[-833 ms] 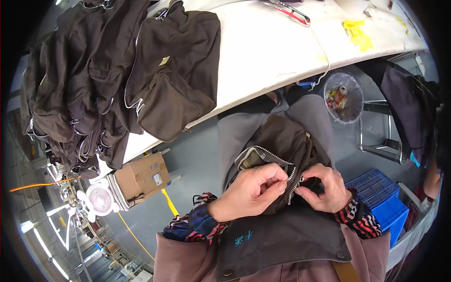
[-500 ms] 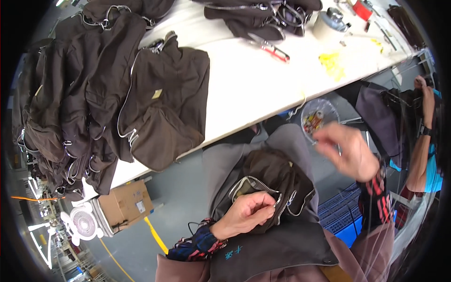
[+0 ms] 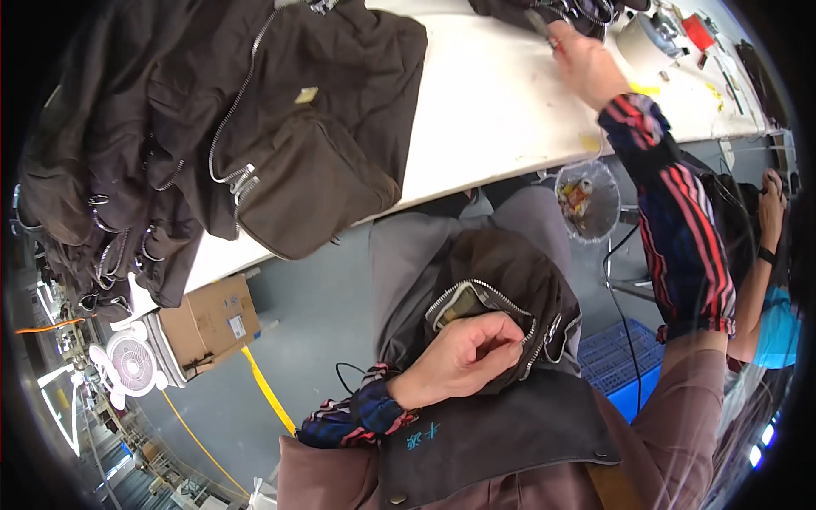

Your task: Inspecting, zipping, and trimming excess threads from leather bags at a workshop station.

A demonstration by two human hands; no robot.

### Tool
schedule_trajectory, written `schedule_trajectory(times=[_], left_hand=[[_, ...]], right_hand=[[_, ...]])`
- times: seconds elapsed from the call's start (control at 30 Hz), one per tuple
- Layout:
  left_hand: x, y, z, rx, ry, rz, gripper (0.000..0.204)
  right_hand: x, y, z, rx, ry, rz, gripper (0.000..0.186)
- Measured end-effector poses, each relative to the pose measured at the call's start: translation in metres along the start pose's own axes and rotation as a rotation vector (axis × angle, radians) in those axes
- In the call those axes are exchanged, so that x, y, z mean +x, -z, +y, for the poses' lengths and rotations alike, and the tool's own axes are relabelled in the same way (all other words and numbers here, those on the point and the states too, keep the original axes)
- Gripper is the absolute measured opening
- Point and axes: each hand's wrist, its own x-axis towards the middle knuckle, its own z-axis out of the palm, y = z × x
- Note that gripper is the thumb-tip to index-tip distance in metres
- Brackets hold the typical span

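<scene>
A dark brown fabric bag (image 3: 497, 255) with a metal zipper lies across my lap, its zipped opening facing up and a paler inside showing. My left hand (image 3: 459, 361) is closed at that opening, thumb and fingers pinched on the zipper edge. My right arm stretches far out over the white table. There my right hand (image 3: 588, 68), slightly blurred, is closed on a red-handled tool (image 3: 557, 44) with a metal blade. Most of its handle is hidden in my fingers, so its exact kind is unclear.
Several dark bags (image 3: 314, 183) heap on the table's left. A white-and-grey container (image 3: 644, 41) stands at far right. Below the edge are a lined waste bin (image 3: 586, 200) and a blue crate (image 3: 625, 365). A fan (image 3: 134, 367) and carton (image 3: 208, 319) stand left. Another person's arm (image 3: 769, 229) is at right.
My right hand has moved from above my right knee up to the far table and closed on the red-handled tool. My left hand keeps its pinch on the bag. The view has shifted.
</scene>
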Motion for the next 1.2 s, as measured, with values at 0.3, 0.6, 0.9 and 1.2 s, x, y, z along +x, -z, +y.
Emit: schedule_trajectory(times=[0.3, 0.6, 0.9, 1.2], left_hand=[[0.001, 0.002, -0.011, -0.034, 0.048, 0.043, 0.006], [0.01, -0.018, -0.007, -0.028, 0.113, 0.003, 0.005], [0.016, -0.03, -0.011, 0.023, 0.115, 0.029, 0.005], [0.016, -0.028, -0.014, 0.014, 0.093, 0.026, 0.005]], right_hand=[[-0.166, 0.12, -0.103, 0.987, -0.432, -0.582, 0.029], [-0.221, 0.133, -0.112, 0.668, -0.082, -0.684, 0.027], [-0.231, 0.138, -0.104, 0.637, -0.056, -0.611, 0.023], [-0.235, 0.13, -0.104, 0.578, -0.004, -0.565, 0.025]])
